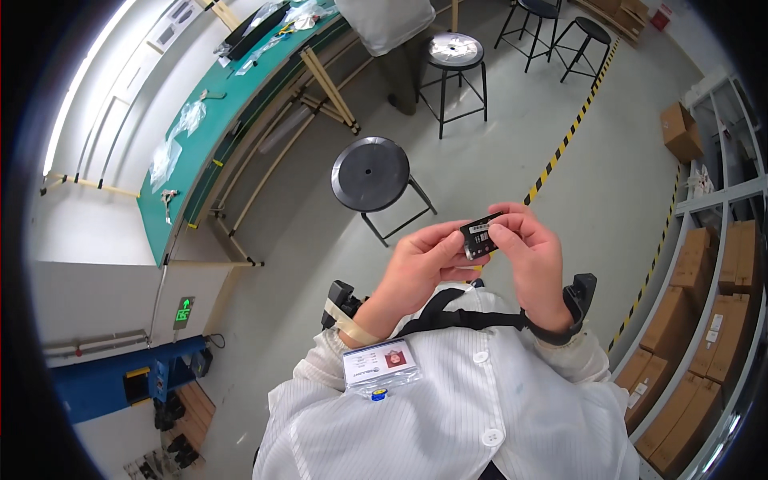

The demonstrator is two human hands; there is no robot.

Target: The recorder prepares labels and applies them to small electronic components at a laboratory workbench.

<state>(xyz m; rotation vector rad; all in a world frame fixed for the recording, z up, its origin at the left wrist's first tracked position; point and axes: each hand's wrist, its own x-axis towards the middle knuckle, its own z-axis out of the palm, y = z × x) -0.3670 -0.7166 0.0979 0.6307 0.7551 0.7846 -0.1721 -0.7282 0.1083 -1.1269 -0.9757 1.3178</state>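
A white coat (448, 424) lies nearest, on the wearer's side of the black stool (370, 174), with a badge (380, 366) hanging on its front. Beyond the coat and to the right of the stool, the left hand (420, 264) and right hand (532, 252) come together on a small black block (480, 238), held in the air, tilted with its right end farther from the coat. The left thumb and fingers pinch its left end; the right thumb presses its face near the other end, fingers along the far edge. Whether fingertips meet behind it, I cannot tell. Both hands are apart from the stool, whose round rim and legs stand nearer the left one. Left of the stool, a strip of floor (300, 196) separates it from the long edge of a green bench (210, 120). Right of the stool, the floor spreads wider, crossed by a striped line (572, 128), as far as the rack (724, 196) of cartons (692, 260). Beyond the stool, a person (392, 24) stands at the bench, just beside a second stool (454, 52).
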